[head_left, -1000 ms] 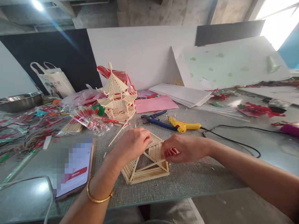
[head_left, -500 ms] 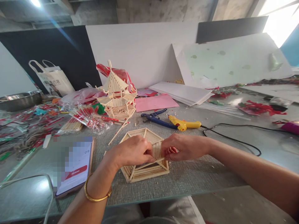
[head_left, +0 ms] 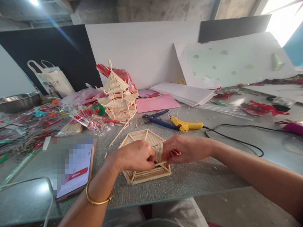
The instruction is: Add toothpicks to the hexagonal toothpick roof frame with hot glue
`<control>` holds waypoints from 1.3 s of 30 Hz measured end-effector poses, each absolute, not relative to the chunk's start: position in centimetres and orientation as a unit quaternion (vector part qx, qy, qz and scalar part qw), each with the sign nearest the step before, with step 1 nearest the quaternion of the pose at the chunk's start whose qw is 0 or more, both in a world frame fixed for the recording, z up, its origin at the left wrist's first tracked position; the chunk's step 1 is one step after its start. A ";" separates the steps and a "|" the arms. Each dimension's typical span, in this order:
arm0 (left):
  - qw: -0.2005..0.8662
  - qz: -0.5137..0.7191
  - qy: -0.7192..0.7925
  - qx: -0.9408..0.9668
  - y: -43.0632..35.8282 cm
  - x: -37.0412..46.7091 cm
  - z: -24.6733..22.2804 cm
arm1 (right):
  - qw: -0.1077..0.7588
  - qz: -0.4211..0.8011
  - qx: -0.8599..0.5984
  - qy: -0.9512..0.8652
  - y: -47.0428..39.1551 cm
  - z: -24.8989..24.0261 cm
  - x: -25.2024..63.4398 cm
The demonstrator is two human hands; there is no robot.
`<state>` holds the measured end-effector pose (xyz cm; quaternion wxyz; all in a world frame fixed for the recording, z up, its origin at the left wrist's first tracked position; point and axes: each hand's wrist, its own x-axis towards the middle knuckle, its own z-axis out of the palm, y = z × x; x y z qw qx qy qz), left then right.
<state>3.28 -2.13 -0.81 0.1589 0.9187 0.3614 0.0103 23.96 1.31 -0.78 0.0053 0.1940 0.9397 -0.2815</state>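
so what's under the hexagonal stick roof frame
The hexagonal stick roof frame lies flat on the grey woven mat. The left hand and right hand cover its middle, so what lies under there is hidden.

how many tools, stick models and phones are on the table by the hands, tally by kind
stick models: 2, the hexagonal roof frame under the left hand and right hand, and the finished pagoda
hand tools: 2, the blue pliers and the yellow glue gun
phones: 1, the phone
total: 5
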 end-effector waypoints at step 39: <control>0.120 0.003 0.362 0.925 -2.6 3.9 -1.2 | 0.002 -0.285 0.177 0.942 1.3 -1.0 24.0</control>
